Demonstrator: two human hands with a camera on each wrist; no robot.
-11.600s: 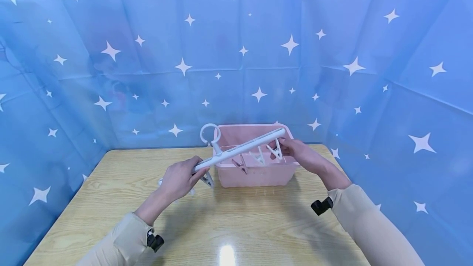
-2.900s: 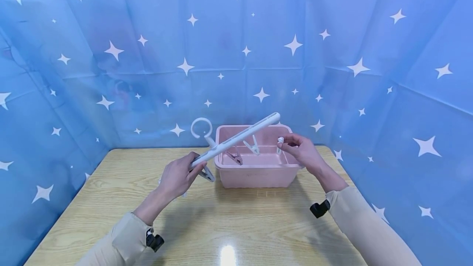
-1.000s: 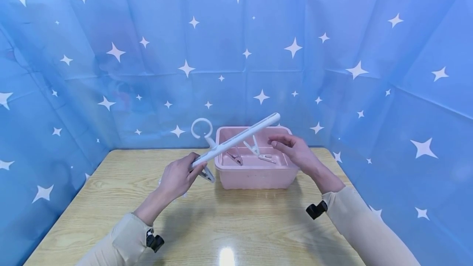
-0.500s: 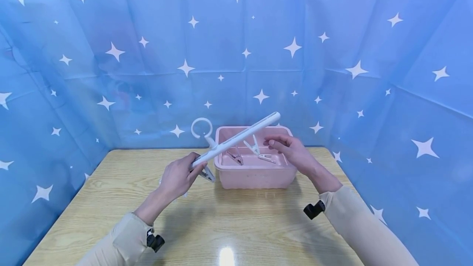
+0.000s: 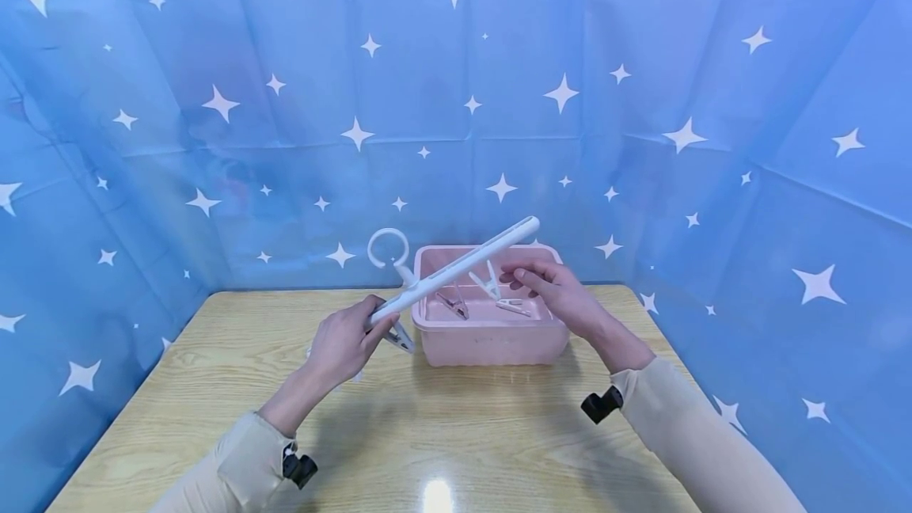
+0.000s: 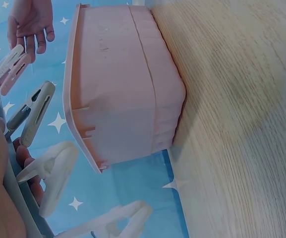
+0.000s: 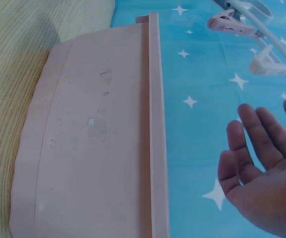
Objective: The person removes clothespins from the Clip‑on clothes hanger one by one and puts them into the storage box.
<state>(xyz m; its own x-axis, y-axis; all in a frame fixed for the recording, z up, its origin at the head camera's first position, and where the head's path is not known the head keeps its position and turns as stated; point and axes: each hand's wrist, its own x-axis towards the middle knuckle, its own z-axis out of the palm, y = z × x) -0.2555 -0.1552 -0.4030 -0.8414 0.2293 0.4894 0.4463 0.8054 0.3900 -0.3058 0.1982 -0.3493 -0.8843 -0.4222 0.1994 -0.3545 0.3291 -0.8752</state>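
My left hand (image 5: pixel 349 339) grips the bar of a white clip hanger (image 5: pixel 463 264), which tilts up to the right over a pink plastic basin (image 5: pixel 492 345). Below the bar hang a pink clip (image 5: pixel 454 305), a white clip (image 5: pixel 488 282) and a grey clip (image 5: pixel 400 336). In the left wrist view, more white clips (image 6: pixel 58 176) sit near the left hand. Inside the basin lies a loose white clip (image 5: pixel 513 306). My right hand (image 5: pixel 552 287) is above the basin, fingers loosely bent and holding nothing, just right of the hanging white clip.
The basin stands toward the back of a wooden table (image 5: pixel 456 434). A blue curtain (image 5: pixel 442 101) with white stars surrounds the table at the back and sides. The hanger's hook (image 5: pixel 388 248) points upward.
The right hand took a white clip off the hanger's far end and let it go into the basin. Since then it has moved left, toward the remaining white clip. The left hand has stayed nearly still lately.
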